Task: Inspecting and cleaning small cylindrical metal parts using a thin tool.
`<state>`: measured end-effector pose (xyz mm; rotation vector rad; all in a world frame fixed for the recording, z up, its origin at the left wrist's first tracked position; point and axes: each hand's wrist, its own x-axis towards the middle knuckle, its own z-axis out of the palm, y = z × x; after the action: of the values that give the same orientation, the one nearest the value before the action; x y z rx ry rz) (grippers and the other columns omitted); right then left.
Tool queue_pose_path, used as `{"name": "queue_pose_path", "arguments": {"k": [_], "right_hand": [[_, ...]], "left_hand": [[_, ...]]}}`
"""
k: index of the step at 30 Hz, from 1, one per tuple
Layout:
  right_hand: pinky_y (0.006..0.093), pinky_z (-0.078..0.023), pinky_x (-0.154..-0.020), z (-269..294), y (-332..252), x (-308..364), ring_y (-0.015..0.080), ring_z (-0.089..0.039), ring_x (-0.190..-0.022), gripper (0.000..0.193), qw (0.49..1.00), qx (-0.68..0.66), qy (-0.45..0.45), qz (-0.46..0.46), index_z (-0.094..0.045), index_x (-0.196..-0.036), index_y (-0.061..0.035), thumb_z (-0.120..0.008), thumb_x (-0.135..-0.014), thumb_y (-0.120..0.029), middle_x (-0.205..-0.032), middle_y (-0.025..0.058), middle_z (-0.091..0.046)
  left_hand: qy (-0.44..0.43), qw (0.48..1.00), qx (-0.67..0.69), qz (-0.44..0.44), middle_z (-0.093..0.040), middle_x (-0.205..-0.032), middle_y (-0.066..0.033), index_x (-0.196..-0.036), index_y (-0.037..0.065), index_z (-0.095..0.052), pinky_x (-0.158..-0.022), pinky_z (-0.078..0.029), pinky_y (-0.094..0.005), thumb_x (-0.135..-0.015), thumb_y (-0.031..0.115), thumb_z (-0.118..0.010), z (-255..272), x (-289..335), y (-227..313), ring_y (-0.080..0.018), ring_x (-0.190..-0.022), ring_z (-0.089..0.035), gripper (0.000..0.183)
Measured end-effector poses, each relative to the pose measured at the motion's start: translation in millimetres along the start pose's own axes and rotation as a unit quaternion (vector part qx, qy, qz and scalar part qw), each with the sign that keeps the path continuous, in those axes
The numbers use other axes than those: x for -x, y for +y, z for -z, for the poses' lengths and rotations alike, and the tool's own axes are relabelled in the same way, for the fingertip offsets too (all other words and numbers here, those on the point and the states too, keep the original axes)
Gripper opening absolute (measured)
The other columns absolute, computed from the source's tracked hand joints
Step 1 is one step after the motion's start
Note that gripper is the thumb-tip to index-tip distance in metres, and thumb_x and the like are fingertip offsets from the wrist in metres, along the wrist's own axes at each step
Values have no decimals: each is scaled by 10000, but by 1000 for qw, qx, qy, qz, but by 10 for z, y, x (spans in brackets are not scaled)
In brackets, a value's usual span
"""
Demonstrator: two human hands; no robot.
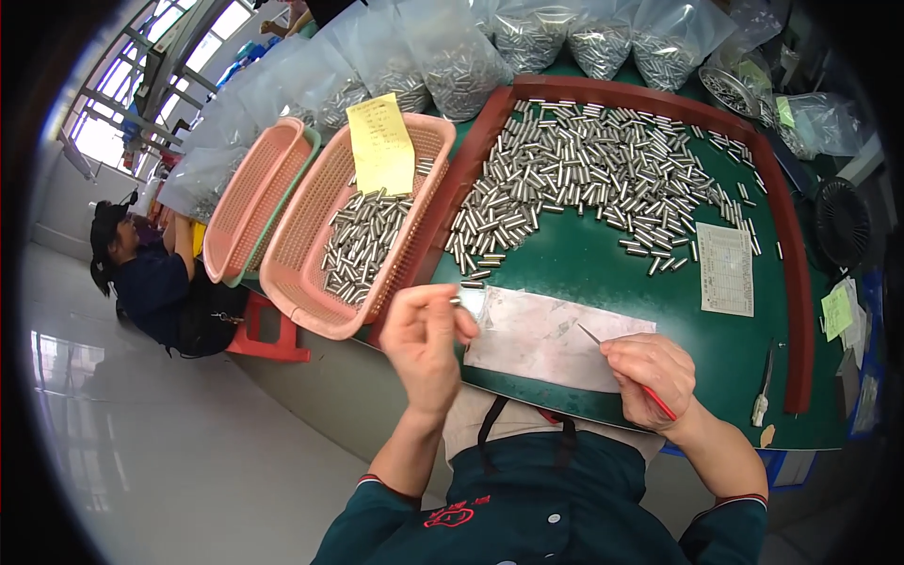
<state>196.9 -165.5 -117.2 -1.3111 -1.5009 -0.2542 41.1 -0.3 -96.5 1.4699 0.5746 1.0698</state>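
My left hand (424, 344) is raised over the near left corner of the table, its thumb and fingers pinched round a small metal pin (457, 301), of which only an end shows. In my right hand (653, 375) is a slim tool with a red handle (659, 403) and a thin pointed metal tip (588, 333); the tip points left, toward the left hand. Both hands are near a pale pinkish cloth (546, 347) spread along the table's front edge. Beyond it lies a wide heap of short shiny metal pins (584, 165).
A dark red wooden border (796, 282) frames the green table (574, 259). Left stands a pink basket (292, 301) part-filled with pins, a yellow note (381, 141) on it. Bags of pins (461, 71) line the back. A printed slip (726, 273) and a fan (841, 221) are right. A person (151, 273) sits far left.
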Motion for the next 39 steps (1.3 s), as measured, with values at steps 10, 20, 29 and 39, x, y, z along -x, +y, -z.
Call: {"name": "queue_pose_path", "arguments": {"k": [10, 20, 29, 39], "right_hand": [[296, -521, -597, 7, 14, 23, 243, -648, -676, 200, 1000, -23, 0, 8, -581, -840, 8, -625, -663, 90, -780, 136, -642], [280, -509, -568, 10, 74, 26, 227, -629, -640, 247, 1000, 3, 25, 3, -581, -829, 8, -657, -608, 89, -762, 118, -632], [284, -510, -574, 38, 100, 4, 230, -630, -644, 253, 1000, 2, 21, -15, -582, -832, 10, -662, -605, 89, -769, 120, -632], [308, -518, -574, 23, 32, -44, 266, -638, -660, 236, 999, 21, -32, -12, -572, -859, 27, -625, -643, 107, -780, 154, -634]], "left_hand": [[91, 797, -529, -277, -504, -1106, -139, -1126, 6, -534, -860, -414, -340, -794, -28, -585, 322, -611, 203, -248, -1040, -497, 337], [-230, 791, -468, -320, -516, -708, -96, -690, 31, -605, -674, -368, -373, -678, 31, -621, -748, -857, -392, -259, -736, -506, 20], [-211, 762, -533, -302, -544, -778, -81, -782, 39, -641, -699, -388, -377, -682, 37, -641, -820, -964, -728, -259, -785, -512, 100], [-199, 824, -433, -307, -493, -782, -92, -722, 32, -549, -691, -357, -370, -686, 32, -634, -794, -903, -742, -259, -792, -473, 92]]}}
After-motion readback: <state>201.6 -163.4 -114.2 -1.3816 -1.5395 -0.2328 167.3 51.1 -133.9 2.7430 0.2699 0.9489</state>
